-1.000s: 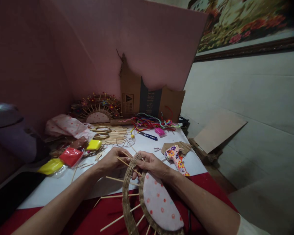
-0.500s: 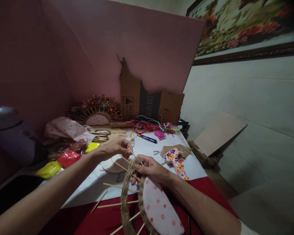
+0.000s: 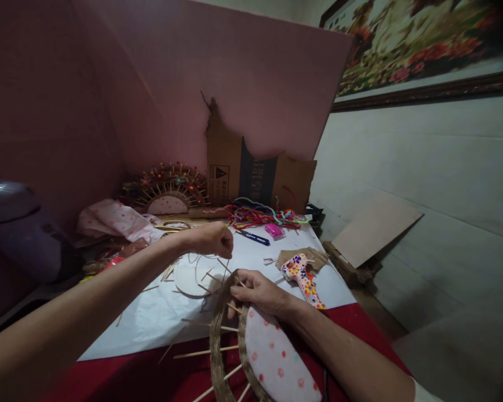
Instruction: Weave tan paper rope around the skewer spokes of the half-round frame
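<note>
My right hand (image 3: 255, 287) is closed on the top end of a half-round woven stick frame (image 3: 216, 357), with wooden sticks fanning out through bands of brown twine. Its inner half-disc (image 3: 276, 357) is covered in white cloth with pinkish-red dots. Up and to the left of the frame's end, my left hand (image 3: 214, 241) is closed in a pinch. A thin strand of twine (image 3: 227, 268) runs from its fingers down to the woven band. Under the left hand, a white disc (image 3: 190, 279) lies on the white sheet, with loose twine and short sticks around it.
A flower-patterned glue gun (image 3: 302, 276) rests on brown card at right. A blue craft knife (image 3: 254, 237), a pink packet (image 3: 274, 230) and coloured pipe cleaners (image 3: 260, 215) lie farther back. Behind stand a finished-looking fan (image 3: 167, 190) and torn cardboard (image 3: 226, 162).
My left hand has risen slightly and turned over, pulling the strand of twine upward. My right hand stays on the frame's end. My left forearm now hides most of the coloured packets.
</note>
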`<state>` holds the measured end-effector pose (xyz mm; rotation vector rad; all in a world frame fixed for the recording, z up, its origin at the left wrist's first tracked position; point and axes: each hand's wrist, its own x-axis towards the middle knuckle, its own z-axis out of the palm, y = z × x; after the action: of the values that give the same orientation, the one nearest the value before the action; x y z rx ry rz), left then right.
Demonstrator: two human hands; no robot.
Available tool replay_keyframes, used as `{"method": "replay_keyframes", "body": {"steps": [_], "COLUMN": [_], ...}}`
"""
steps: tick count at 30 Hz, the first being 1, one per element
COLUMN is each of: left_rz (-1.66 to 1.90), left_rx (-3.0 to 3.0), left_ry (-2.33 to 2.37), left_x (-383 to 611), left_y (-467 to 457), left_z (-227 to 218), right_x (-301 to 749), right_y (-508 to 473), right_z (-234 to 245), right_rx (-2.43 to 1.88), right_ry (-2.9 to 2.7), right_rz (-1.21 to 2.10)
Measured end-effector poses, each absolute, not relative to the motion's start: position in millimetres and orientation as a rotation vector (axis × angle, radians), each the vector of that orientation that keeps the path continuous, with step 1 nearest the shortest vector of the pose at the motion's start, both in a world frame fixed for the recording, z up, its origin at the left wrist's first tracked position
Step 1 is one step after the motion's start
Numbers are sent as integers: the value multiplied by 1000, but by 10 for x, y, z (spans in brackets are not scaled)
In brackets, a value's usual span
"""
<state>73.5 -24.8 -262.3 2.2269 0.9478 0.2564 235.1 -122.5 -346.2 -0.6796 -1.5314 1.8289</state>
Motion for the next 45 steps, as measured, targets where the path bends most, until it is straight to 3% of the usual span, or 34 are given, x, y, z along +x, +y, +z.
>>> {"method": "replay_keyframes", "body": {"steps": [10,26,45], "left_rz": [244,486,504], "left_rx": [2489,2459,2492], "left_ry": [1025,1199,1224], "left_x": [891,629,650], "left_y": [-691,-833,-927], "left_z": [-2486,-2661,-2657], "right_x": [2324,2313,2316], "right_y": [-1196,-1200,-1186], "right_z": [-3518,-3513,-3513], "right_rx": [-768,-797,-859], "right_ry": [-1378,-1284,-1463], "right_rz": [1798,1787,1606]}}
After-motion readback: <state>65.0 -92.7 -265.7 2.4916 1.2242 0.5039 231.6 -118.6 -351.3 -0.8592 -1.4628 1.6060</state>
